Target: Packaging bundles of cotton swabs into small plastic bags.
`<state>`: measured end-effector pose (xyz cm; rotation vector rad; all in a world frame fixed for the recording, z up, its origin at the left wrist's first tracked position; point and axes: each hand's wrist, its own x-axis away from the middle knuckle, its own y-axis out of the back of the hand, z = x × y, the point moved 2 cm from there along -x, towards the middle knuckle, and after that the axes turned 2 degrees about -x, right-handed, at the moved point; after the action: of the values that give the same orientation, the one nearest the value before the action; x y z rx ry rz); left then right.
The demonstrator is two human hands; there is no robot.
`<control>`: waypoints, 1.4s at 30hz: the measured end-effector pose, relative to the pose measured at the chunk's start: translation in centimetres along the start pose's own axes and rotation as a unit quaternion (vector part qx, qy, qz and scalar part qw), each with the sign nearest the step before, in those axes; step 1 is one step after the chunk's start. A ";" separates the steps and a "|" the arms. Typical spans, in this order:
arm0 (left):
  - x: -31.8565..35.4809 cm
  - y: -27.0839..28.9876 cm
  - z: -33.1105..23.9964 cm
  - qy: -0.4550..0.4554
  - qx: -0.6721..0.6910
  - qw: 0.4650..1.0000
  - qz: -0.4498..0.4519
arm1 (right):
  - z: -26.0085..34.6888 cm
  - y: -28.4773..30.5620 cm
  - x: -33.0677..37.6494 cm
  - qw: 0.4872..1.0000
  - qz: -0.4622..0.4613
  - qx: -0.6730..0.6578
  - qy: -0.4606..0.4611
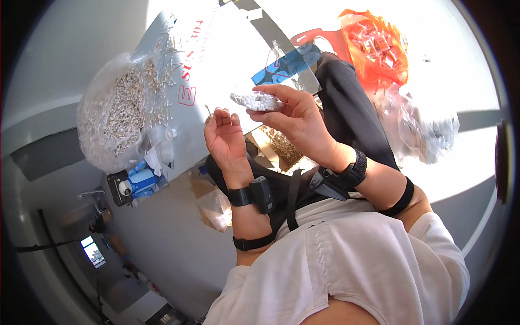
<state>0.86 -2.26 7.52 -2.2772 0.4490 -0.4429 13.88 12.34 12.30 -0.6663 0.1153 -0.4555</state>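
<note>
A thin metal pin (pixel 208 110) stands pinched at the fingertips of the left hand (pixel 225 138), held up in the air above the lap rather than resting on any surface. Its long axis runs slightly tilted from upright in the view, the free end pointing up and toward the left, at the clear bag of metal pins (pixel 116 116). The left fingers are curled closed around its lower end.

Just to its right, the right hand (pixel 292 116) is cupped half open, palm up, holding a small clear packet of white beads (pixel 258 100) between thumb and fingers.

The pin looks easy to lose: the grip is only at one end, so a small slip could drop it into the lap. The packet sits tilted in the open hand, so tipping it further would likely spill beads. An orange bag (pixel 376 46) lies well apart, toward the upper right.
</note>
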 end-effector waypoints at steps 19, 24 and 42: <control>1.2 -2.9 2.3 -0.006 -0.078 0.996 -0.047 | -0.5 -0.2 -0.1 0.994 -0.034 0.096 0.035; 1.1 -2.9 2.4 -0.002 -0.081 0.995 -0.052 | -0.5 -0.2 -0.1 0.994 -0.037 0.094 0.028; 0.8 -3.6 1.5 -0.029 -0.102 0.991 -0.077 | -1.3 2.9 -1.7 0.937 -0.065 -0.332 -0.085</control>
<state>2.85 0.68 9.33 -2.5277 0.3016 -0.4217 13.11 14.34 9.42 -1.3823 0.0597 -0.4844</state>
